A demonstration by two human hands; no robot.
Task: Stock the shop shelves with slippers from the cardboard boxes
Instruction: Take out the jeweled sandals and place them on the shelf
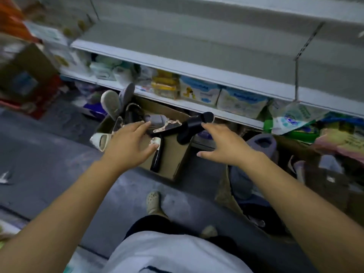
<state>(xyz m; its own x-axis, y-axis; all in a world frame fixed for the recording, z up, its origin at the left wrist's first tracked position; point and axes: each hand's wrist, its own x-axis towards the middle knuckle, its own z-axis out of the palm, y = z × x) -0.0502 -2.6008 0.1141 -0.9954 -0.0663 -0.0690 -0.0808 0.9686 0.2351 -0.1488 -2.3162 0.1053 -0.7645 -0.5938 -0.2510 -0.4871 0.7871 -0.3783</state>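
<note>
The grey floor (49, 146) carries most of it — a cardboard box (177, 154) sits right up against the bottom of the shelving, crammed with slippers (110, 103) poking out at all angles. A second box (323, 184) stands just right of it, footwear in that one too. A cream clog (153, 201) is planted on the floor closer in. The lower shelf (197, 106) holds a row of pale blue-and-white packs (201, 91) with yellow packs (165, 85) just left of them — labels too blurry to read.

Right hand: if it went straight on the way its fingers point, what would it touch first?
Probably the black slipper sticking out of the box. The open right hand points its fingers at it from close by, though depth is unclear, so it might pass just above.
</note>
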